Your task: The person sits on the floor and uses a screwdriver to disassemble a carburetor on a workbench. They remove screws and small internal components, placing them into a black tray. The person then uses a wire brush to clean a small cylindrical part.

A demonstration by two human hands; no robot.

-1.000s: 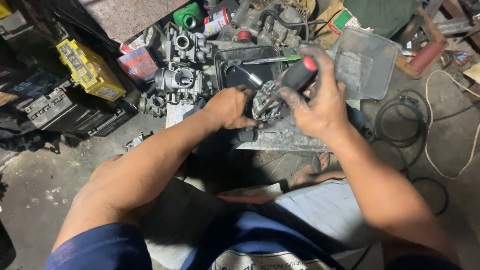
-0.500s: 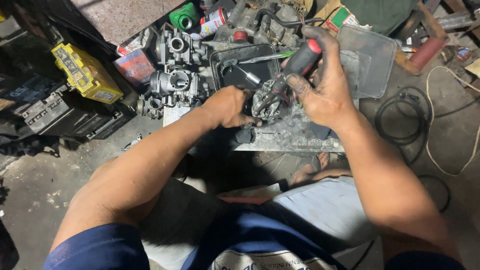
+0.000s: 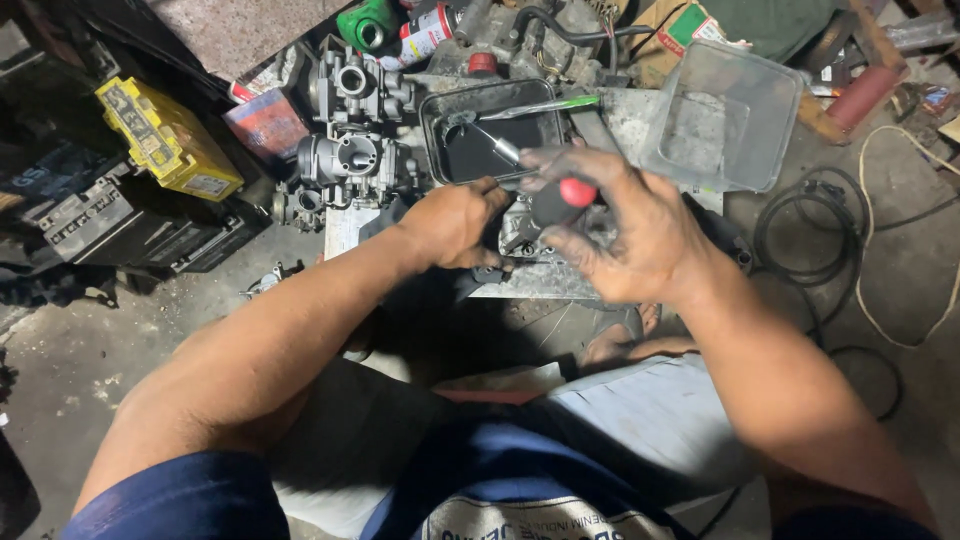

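- The metal part (image 3: 522, 240) under the hands is mostly covered; only a grey edge shows between them.
- The right hand (image 3: 625, 235) is blurred, and the red-capped black handle (image 3: 562, 198) in it hides its shaft behind the fingers.
- The left hand (image 3: 458, 222) hides its fingertips against the part.
- The black tray (image 3: 440, 150) loses its near edge behind both hands.
- The green fitting (image 3: 365, 22) and spray can (image 3: 425, 30) are cut by the top edge.
- The cable (image 3: 900, 250) runs off the right edge.
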